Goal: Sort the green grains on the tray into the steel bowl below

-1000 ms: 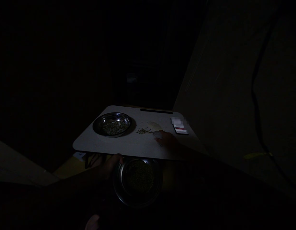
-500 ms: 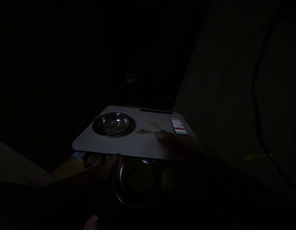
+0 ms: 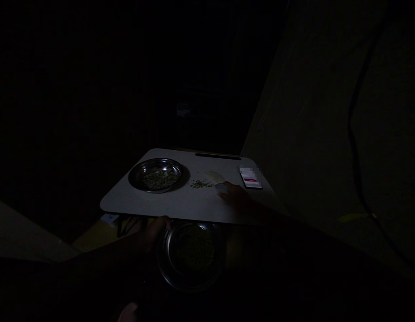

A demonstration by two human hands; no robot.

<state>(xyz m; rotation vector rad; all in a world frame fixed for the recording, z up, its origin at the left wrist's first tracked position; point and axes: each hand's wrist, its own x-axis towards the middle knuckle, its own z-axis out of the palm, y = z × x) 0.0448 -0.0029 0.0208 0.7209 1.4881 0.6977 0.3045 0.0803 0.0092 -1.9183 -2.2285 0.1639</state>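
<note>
Very little has shifted over the last second — the whole view has slid a touch to the left, and both hands sit where they were. So the sorting-like work on the tray is paused or creeping rather than moving in big strokes.

Nearest, low in the dark, the left hand [image 3: 152, 231] is curled against the left rim of a metal bowl [image 3: 193, 255] that sits just below the near edge of the white tray [image 3: 167, 203]. The fingers wrap the rim, so it looks like a steadying hold, though the gloom hides how tight it is. The bowl is filled with small greenish grains.

A little farther, on the tray's right half, the right hand [image 3: 237, 196] lies low on the surface, fingers drawn together towards something small and pale [image 3: 222, 188] at its tips. Whether it pinches that bit or only touches it, I cannot tell — too dim.

Just left of those fingertips lies a small scatter of dark grains [image 3: 199, 184], and just beyond it a faint pale patch [image 3: 214, 175]. Farther left stands a steel plate [image 3: 156, 175] with a thin layer of grains in it, well apart from the right hand. At the far right of the tray lies a phone [image 3: 250, 178], and along the far edge runs a dark slot [image 3: 218, 156].
</note>
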